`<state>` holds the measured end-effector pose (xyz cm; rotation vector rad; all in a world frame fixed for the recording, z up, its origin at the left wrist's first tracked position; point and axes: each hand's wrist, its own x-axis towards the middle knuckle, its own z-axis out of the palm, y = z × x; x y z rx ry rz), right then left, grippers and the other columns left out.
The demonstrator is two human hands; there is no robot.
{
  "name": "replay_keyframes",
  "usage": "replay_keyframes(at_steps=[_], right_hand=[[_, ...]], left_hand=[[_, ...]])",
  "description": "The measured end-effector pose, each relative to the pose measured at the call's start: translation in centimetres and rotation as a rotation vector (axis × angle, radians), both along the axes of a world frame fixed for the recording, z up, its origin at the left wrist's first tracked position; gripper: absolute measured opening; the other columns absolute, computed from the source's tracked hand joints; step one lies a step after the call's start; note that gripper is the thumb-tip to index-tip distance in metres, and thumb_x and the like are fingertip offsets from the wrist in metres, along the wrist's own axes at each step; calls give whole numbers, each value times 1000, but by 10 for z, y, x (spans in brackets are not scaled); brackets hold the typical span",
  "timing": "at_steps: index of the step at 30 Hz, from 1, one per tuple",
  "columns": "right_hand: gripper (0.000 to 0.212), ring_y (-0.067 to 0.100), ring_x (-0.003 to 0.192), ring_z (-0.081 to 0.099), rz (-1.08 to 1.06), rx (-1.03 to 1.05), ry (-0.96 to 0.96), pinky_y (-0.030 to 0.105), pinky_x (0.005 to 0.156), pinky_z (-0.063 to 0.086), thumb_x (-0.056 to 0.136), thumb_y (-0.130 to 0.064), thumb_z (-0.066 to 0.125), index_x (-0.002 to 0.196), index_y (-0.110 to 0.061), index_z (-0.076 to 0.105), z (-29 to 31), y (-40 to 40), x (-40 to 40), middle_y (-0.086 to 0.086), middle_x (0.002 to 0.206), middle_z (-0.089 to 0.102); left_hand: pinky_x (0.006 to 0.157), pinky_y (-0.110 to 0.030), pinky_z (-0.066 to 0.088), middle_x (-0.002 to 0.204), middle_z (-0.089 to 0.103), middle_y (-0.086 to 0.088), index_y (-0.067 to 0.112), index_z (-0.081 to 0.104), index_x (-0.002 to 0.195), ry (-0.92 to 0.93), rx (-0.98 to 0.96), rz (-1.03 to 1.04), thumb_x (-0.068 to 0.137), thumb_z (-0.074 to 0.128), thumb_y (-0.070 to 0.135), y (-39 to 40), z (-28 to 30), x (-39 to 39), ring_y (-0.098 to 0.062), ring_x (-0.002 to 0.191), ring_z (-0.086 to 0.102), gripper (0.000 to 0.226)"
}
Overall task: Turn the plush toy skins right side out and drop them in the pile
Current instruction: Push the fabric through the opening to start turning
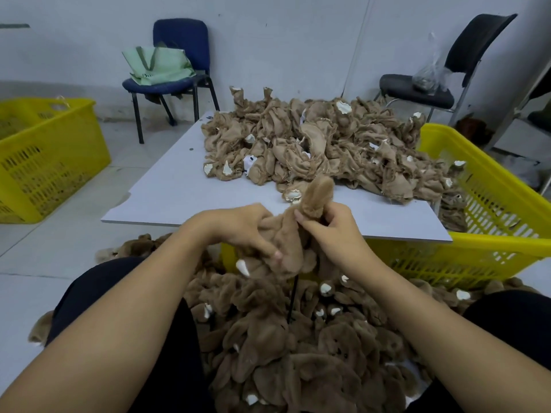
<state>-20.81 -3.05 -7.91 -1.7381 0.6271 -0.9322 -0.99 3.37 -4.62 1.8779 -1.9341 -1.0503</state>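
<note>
I hold one brown plush toy skin (290, 242) above my lap, furry side out, with a limb sticking up at its top. My left hand (238, 226) grips its left side, fingers curled into the fur. My right hand (331, 226) pinches the base of the raised limb. A thin black rod (291, 299) hangs down below the skin. Under my hands, between my knees, lies the pile of furry turned skins (298, 347). On the white table (167, 186) sits a heap of inside-out skins (328, 144), pale tan with white patches.
A yellow crate (489, 210) stands under and right of the table, another yellow crate (44, 156) on the floor at left. A blue chair (179, 61) with a green bag and a black chair (441, 84) with a plastic bag stand by the wall.
</note>
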Motion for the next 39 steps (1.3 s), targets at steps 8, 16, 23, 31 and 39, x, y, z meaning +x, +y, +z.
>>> replay_keyframes(at_steps=[8,16,23,31,39], right_hand=[[24,27,107,72,-111,395,-407,37,89,60,101,-23,61,116,-5,67,23,-5,1,13,111,75],[22,35,88,74,-191,717,-114,41,73,63,100,-21,61,115,-6,69,-37,18,13,19,95,76],[12,28,102,70,-377,419,-102,40,84,60,101,-13,56,111,-12,63,-24,16,15,11,105,71],[24,2,110,62,-10,26,68,24,97,49,100,-37,59,117,-21,62,-8,8,13,-9,110,68],[32,6,102,68,8,110,87,27,88,55,97,-39,63,116,-14,68,-10,8,19,1,106,73]], left_hand=[[88,-22,55,119,70,1,14,67,120,592,-861,278,68,92,6,8,29,-27,-10,113,67,58],[88,-33,55,105,68,0,15,61,111,235,-330,365,83,82,28,-6,-21,-63,-12,99,65,37],[80,-47,54,86,65,0,15,58,92,109,-531,527,97,60,43,-1,-25,-87,-21,85,65,28],[83,-43,51,112,65,-2,22,46,126,-278,-378,320,100,47,26,-6,-38,-96,-26,100,65,26],[67,-38,53,85,62,3,27,50,99,8,-286,305,88,55,14,0,-20,-62,-23,84,64,18]])
